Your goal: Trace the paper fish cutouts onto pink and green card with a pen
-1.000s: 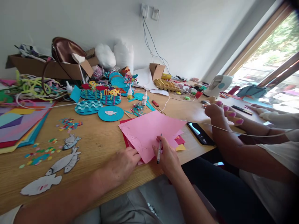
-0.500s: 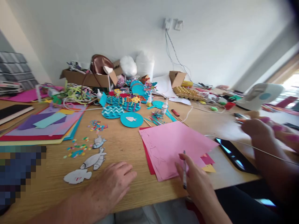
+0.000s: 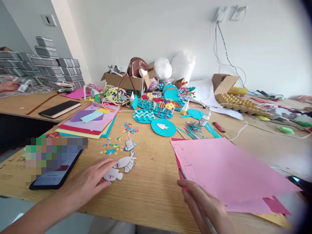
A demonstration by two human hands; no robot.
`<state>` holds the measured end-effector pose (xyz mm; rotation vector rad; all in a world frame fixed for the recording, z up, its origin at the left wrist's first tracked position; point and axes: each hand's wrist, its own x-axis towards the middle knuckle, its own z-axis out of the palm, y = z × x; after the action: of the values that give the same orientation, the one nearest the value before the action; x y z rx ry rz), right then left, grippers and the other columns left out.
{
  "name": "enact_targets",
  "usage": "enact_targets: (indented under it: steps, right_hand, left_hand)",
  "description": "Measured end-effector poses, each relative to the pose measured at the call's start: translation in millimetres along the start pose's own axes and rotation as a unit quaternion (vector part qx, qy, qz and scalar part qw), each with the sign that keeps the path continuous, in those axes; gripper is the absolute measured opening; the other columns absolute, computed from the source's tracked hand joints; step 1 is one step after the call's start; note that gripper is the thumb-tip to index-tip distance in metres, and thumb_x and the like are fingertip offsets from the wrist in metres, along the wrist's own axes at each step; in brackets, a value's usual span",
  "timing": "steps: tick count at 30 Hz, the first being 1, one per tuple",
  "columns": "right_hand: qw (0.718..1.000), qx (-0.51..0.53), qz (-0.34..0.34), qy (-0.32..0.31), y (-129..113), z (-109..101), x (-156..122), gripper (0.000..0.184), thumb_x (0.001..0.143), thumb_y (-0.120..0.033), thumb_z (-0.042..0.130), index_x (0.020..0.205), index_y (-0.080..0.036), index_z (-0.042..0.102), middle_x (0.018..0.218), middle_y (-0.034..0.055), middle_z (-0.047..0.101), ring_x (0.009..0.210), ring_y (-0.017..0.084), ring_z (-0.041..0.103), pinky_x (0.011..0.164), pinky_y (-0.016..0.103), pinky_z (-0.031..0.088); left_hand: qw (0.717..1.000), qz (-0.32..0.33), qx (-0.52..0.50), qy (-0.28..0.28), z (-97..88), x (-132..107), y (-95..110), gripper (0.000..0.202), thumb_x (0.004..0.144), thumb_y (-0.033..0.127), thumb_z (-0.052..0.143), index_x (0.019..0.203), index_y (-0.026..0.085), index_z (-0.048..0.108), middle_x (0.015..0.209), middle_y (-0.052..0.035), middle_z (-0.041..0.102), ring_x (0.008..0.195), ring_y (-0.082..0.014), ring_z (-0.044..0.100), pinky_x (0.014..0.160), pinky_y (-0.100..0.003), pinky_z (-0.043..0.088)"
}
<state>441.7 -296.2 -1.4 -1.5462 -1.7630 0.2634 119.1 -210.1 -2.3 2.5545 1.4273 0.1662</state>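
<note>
My left hand (image 3: 91,178) lies low over the table with its fingers stretched out, the fingertips touching a white paper fish cutout (image 3: 113,175). Part of that cutout is hidden under the fingers. Just beyond it lie more paper fish, a grey shaded one (image 3: 124,162) overlapping another, and a small bluish one (image 3: 130,144). In my right hand (image 3: 207,203) is a pen (image 3: 203,214), its tip pointing up and left at the edge of a pink paper sheet (image 3: 226,169). Faint fish outlines run along the sheet's left side.
A phone (image 3: 57,175) lies left of my left hand. Paper confetti (image 3: 112,149), stacked coloured sheets (image 3: 80,126) and a turquoise disc (image 3: 163,131) bearing a paper fish lie farther back. Glue bottles (image 3: 204,119) stand behind the pink sheet. Another person's hand (image 3: 9,86) shows far left.
The view has swung left. My left hand has moved left onto the white fish cutout. The pen in my right hand has tilted, and the other person's hand at the right has left view.
</note>
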Motion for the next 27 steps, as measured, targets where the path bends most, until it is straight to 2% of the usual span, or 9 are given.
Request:
enact_targets:
  steps: [3, 7, 13, 16, 19, 23, 27]
  right_hand:
    - [0.997, -0.010, -0.068, -0.042, -7, 14, 13, 0.022, 0.090, -0.023, 0.042, 0.095, -0.024, 0.063, 0.085, 0.0039, 0.072, 0.072, 0.016, 0.069, 0.062, 0.020, 0.053]
    - [0.979, -0.042, -0.159, -0.123, -17, 20, 29, 0.025, 0.087, -0.015, 0.041, 0.097, -0.023, 0.062, 0.083, 0.0038, 0.072, 0.071, 0.017, 0.069, 0.060, 0.023, 0.055]
    - [0.950, -0.092, -0.191, -0.231, -35, 35, 46, 0.046, 0.070, -0.001, 0.048, 0.112, -0.017, 0.059, 0.108, 0.0110, 0.068, 0.092, 0.023, 0.067, 0.074, 0.032, 0.058]
    - [0.942, -0.071, -0.192, -0.268, -43, 46, 53, 0.047, 0.072, 0.000, 0.048, 0.116, -0.016, 0.056, 0.118, 0.0111, 0.063, 0.105, 0.023, 0.061, 0.087, 0.035, 0.053]
    - [0.937, -0.043, -0.199, -0.283, -44, 57, 57, 0.048, 0.076, -0.001, 0.049, 0.121, -0.017, 0.052, 0.127, 0.0101, 0.057, 0.115, 0.023, 0.054, 0.097, 0.038, 0.047]
    - [0.940, -0.043, -0.198, -0.274, -36, 71, 57, 0.039, 0.079, -0.005, 0.054, 0.116, -0.018, 0.054, 0.120, 0.0089, 0.061, 0.111, 0.025, 0.056, 0.095, 0.044, 0.048]
    - [0.947, -0.047, -0.222, -0.229, -27, 79, 56, 0.036, 0.081, -0.006, 0.054, 0.116, -0.017, 0.054, 0.114, 0.0102, 0.064, 0.105, 0.026, 0.059, 0.090, 0.044, 0.050]
  left_hand:
    - [1.000, 0.016, 0.003, 0.015, 7.2, -5, 5, 0.046, 0.081, 0.019, 0.053, 0.127, 0.022, 0.051, 0.134, -0.0064, 0.051, 0.118, -0.0208, 0.052, 0.100, -0.033, 0.042]
    - [0.999, 0.033, 0.001, 0.026, 20.3, -6, 13, 0.047, 0.082, 0.013, 0.047, 0.128, 0.023, 0.050, 0.138, -0.0050, 0.047, 0.120, -0.0186, 0.051, 0.101, -0.032, 0.041]
    - [0.996, 0.076, -0.009, 0.050, 41.3, -6, 22, 0.050, 0.081, 0.010, 0.046, 0.130, 0.021, 0.047, 0.142, -0.0077, 0.041, 0.128, -0.0202, 0.041, 0.104, -0.038, 0.039]
    - [0.995, 0.091, -0.025, 0.044, 44.4, -3, 24, 0.053, 0.080, 0.010, 0.047, 0.132, 0.022, 0.045, 0.142, -0.0072, 0.041, 0.130, -0.0210, 0.039, 0.105, -0.038, 0.038]
    - [0.994, 0.093, -0.037, 0.047, 41.9, -2, 25, 0.055, 0.080, 0.011, 0.048, 0.134, 0.024, 0.042, 0.143, -0.0067, 0.040, 0.129, -0.0219, 0.039, 0.106, -0.038, 0.037]
    - [0.994, 0.084, -0.049, 0.041, 26.8, -6, 29, 0.057, 0.081, 0.013, 0.049, 0.135, 0.028, 0.039, 0.142, -0.0036, 0.041, 0.127, -0.0209, 0.043, 0.106, -0.035, 0.038]
    - [0.994, 0.077, -0.062, 0.039, 1.9, -13, 36, 0.044, 0.083, 0.013, 0.046, 0.123, 0.031, 0.051, 0.128, 0.0023, 0.056, 0.116, -0.0164, 0.053, 0.103, -0.030, 0.042]
